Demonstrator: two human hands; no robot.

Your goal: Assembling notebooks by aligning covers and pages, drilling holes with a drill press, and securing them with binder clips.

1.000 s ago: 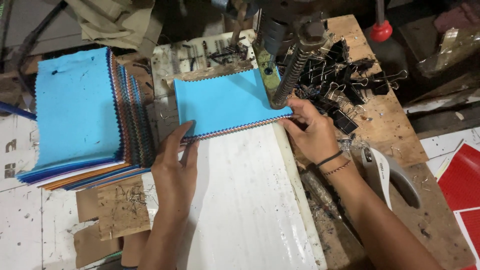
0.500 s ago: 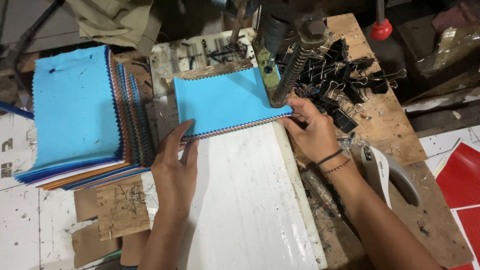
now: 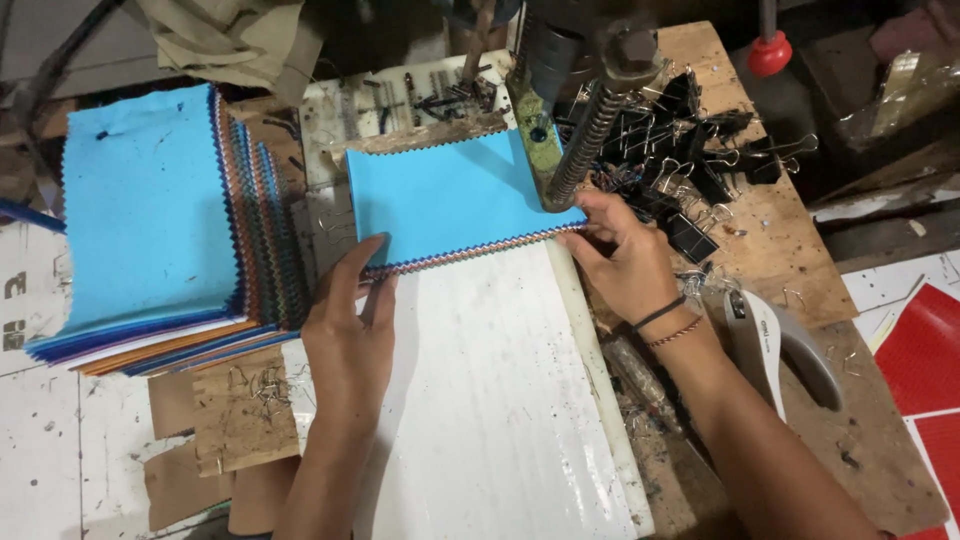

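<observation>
A: Item 1, left hand (image 3: pixel 345 335). State?

B: Flat and released, grasping nothing; fingertips press the near left corner of the small swatch stack (image 3: pixel 450 195), the blue-topped one with zigzag edges.

A: Item 2, right hand (image 3: pixel 625 262).

B: Fingers pinch the stack's near right corner, thumb beneath as far as I can tell, just below the press post with its coil spring (image 3: pixel 590 130).

A: Location of the stack?

B: At the far end of the white board (image 3: pixel 500 400); its far edge lies against the toothed metal strip (image 3: pixel 430 135), its right edge under the post's green foot.

A: Handling note for squaring it?

B: In my judgement: keep both corners pressed evenly so the layers do not fan; the coloured edges showing along the near side should line up flush. Push the far edge straight against the strip, not at a slant. Keep the right fingers clear of the post's foot.

A: Surroundings?

B: 1 large swatch pile (image 3: pixel 150 220) to the left, well apart; black binder clips (image 3: pixel 690 150) heaped to the right; 1 white stapler (image 3: pixel 775 345) near the right wrist; cardboard scraps (image 3: pixel 235 415) with loose staples beside the left forearm.
</observation>
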